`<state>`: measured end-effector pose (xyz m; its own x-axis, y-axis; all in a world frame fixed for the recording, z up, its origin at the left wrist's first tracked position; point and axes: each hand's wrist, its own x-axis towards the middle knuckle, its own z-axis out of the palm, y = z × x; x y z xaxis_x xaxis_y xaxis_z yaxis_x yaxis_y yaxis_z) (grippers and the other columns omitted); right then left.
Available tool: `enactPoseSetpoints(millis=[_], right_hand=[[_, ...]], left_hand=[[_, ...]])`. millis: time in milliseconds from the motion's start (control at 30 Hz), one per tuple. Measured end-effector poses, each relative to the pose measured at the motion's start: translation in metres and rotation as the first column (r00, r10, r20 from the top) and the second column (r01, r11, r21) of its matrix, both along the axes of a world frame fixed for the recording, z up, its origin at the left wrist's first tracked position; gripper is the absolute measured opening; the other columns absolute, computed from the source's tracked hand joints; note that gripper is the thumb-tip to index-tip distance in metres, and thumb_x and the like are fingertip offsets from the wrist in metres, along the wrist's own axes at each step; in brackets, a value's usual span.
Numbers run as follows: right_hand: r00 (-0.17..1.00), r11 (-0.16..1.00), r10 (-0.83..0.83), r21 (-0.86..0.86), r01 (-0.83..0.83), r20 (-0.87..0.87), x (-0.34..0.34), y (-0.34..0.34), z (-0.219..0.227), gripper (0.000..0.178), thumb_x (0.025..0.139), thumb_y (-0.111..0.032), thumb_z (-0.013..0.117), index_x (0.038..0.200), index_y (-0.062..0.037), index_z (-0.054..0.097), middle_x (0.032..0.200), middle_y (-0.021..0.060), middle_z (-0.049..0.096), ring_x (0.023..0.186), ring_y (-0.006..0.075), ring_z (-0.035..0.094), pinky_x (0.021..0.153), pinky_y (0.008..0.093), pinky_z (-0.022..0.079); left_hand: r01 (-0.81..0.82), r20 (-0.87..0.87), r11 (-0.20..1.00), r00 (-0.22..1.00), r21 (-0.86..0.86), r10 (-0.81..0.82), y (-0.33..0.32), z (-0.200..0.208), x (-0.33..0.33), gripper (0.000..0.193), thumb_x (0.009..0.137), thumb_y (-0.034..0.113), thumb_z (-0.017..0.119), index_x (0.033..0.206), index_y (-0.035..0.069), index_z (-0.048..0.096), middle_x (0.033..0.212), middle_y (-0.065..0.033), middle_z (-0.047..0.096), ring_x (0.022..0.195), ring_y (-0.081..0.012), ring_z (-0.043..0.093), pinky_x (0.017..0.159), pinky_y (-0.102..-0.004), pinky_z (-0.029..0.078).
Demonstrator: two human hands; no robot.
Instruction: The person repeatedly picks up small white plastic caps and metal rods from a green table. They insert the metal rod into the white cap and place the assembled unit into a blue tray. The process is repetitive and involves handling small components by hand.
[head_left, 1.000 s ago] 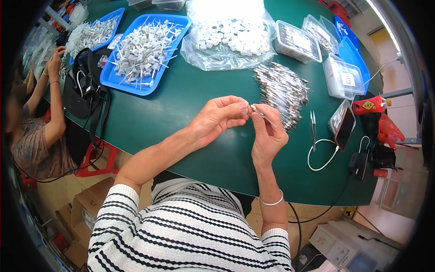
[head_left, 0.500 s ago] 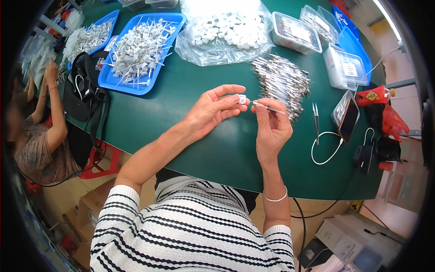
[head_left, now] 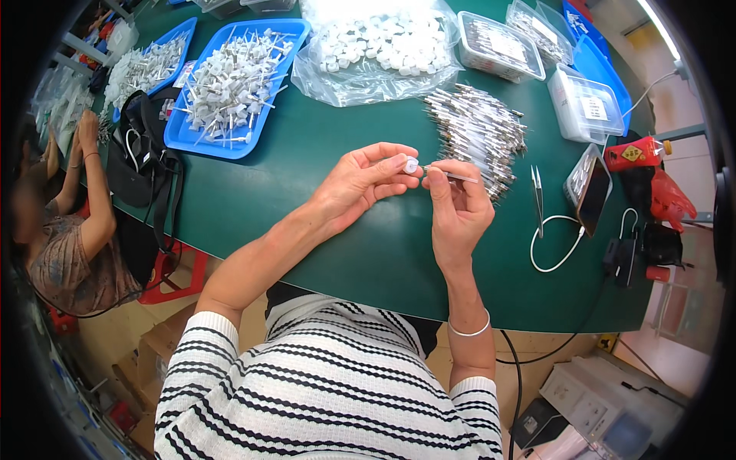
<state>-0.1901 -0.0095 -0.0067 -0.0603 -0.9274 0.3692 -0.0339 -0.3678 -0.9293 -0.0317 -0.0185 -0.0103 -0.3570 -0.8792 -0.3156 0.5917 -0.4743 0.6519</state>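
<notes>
Above the green table, my left hand (head_left: 360,184) pinches a small white plastic cap (head_left: 411,165) between thumb and fingers. My right hand (head_left: 460,205) grips a thin rod (head_left: 458,177), pale along its length with a metallic tip, pointing left at the cap. The tip is at the cap's right side; whether it has entered the cap I cannot tell. Just beyond my right hand lies a pile of similar thin rods (head_left: 479,134). Farther off, a clear plastic bag (head_left: 322,88) holds many loose white caps (head_left: 383,50).
A blue tray (head_left: 172,138) at the left is heaped with capped rods. Clear boxes (head_left: 502,46) stand at the back right. Tweezers (head_left: 537,199), a phone (head_left: 595,192) and a white cable (head_left: 553,268) lie right. Another person (head_left: 77,238) sits at the left beside a black bag (head_left: 142,149).
My right hand has brought the rod's tip slightly closer to the cap. My left hand stays nearly in place. The whole view has shifted slightly.
</notes>
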Motion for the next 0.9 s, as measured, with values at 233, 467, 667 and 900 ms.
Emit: enactPoseSetpoints(millis=[233,467,667,900], right_hand=[[0.999,1.000,-0.011,-0.016,0.011,-0.033,-0.0004,-0.0005,0.0006,0.008,0.085,-0.006,0.065,0.090,0.0001,0.062,0.082,0.0045,0.061,0.072,0.0108,0.060,0.064,0.0232,0.049],[0.998,1.000,-0.008,-0.013,0.007,-0.066,-0.0002,0.0005,0.0039,0.008,0.085,-0.005,0.065,0.089,0.0003,0.062,0.081,0.0045,0.061,0.071,0.0117,0.060,0.064,0.0239,0.050],[0.997,1.000,-0.007,-0.018,0.006,-0.082,-0.0009,0.0001,0.0038,0.007,0.085,-0.004,0.065,0.089,0.0004,0.062,0.081,0.0049,0.061,0.070,0.0121,0.060,0.064,0.0240,0.050],[0.993,0.999,-0.004,-0.036,0.000,-0.116,-0.0010,-0.0002,0.0065,0.007,0.084,-0.003,0.065,0.089,0.0005,0.062,0.081,0.0060,0.061,0.070,0.0131,0.061,0.063,0.0248,0.051]], left_hand=[[-0.003,-0.006,1.000,1.000,-0.004,0.003,0.0002,-0.0009,-0.0002,0.023,0.091,0.015,0.059,0.109,0.001,0.058,0.094,-0.0089,0.065,0.082,-0.0130,0.065,0.070,-0.0204,0.055],[-0.003,0.005,1.000,1.000,0.005,0.003,0.0005,-0.0006,-0.0006,0.023,0.091,0.015,0.059,0.108,0.001,0.059,0.095,-0.0083,0.065,0.082,-0.0132,0.065,0.070,-0.0206,0.055],[-0.002,0.003,1.000,1.000,0.001,0.002,0.0004,-0.0018,-0.0006,0.023,0.090,0.015,0.059,0.108,0.001,0.059,0.096,-0.0075,0.065,0.082,-0.0131,0.066,0.070,-0.0204,0.055],[0.000,0.012,1.000,1.000,0.000,0.000,0.0009,-0.0020,-0.0002,0.023,0.090,0.016,0.059,0.107,0.001,0.060,0.095,-0.0067,0.065,0.081,-0.0126,0.066,0.069,-0.0202,0.055]])
